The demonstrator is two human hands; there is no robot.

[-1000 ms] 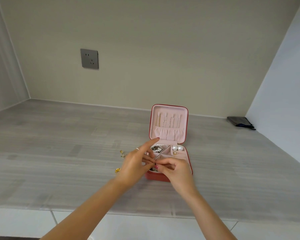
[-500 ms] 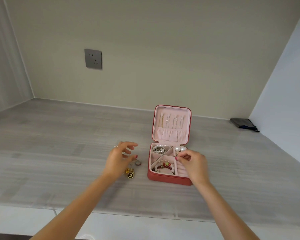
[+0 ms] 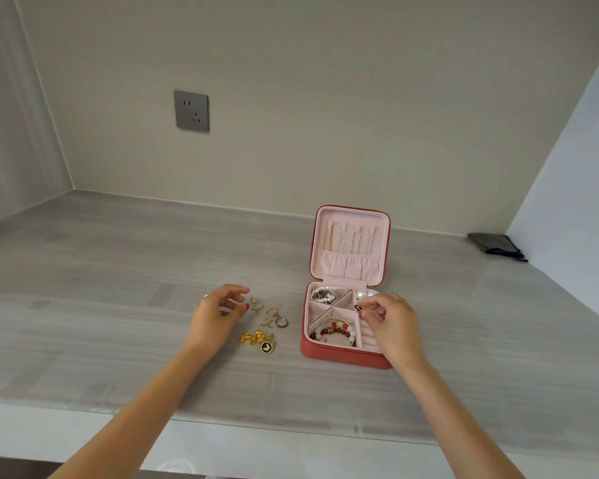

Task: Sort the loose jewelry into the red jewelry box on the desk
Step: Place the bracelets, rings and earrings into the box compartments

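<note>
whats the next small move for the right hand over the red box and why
Probably lower the right hand a little and set the small black-and-gold earring it pinches into the open red jewelry box. The earring already hangs over the pink compartments by the large pearls, while the left hand hovers open beside the loose gold pieces on the grey desk.

jewelry box [image 3: 343, 356] red outside, pale pink inside | desk [image 3: 118, 271] grey with streaks | loose rings [image 3: 256, 337] gold | round charm [image 3: 266, 347] black and gold, maybe a butterfly | bead bracelet [image 3: 334, 331] red, green, white | socket [image 3: 191, 111] grey | pouch [image 3: 491, 244] dark grey
</note>
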